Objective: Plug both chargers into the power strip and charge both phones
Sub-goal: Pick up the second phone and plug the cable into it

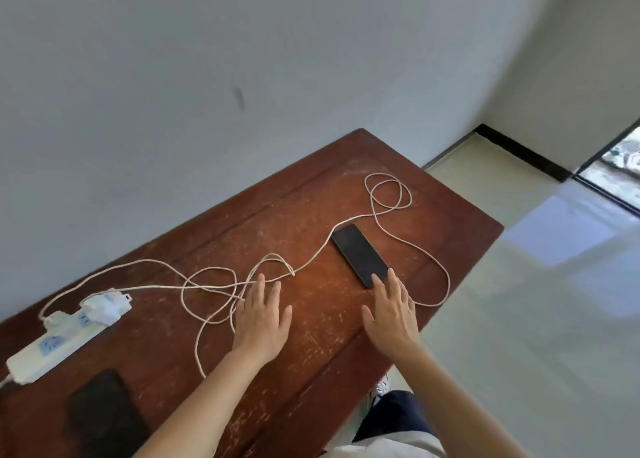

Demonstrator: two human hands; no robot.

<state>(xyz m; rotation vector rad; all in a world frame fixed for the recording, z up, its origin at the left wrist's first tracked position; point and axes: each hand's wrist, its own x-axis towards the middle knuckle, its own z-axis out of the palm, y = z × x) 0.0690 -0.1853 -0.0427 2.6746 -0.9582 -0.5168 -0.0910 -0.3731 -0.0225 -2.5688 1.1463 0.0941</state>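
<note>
On the counter (311, 336), both hands, left hand (261, 313) and right hand (393, 313), lie flat, fingers spread, holding nothing; the limp cable (207, 286) probably wants pinching near its stiff plug.

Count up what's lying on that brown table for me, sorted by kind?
Phones: 2, one black phone by the right hand, one dark phone near the power strip.
Power strips: 1.
Chargers: 2, both white chargers sit on the strip.
Cables: 2, tangled pale cables under the left hand.
Total: 7.
</note>
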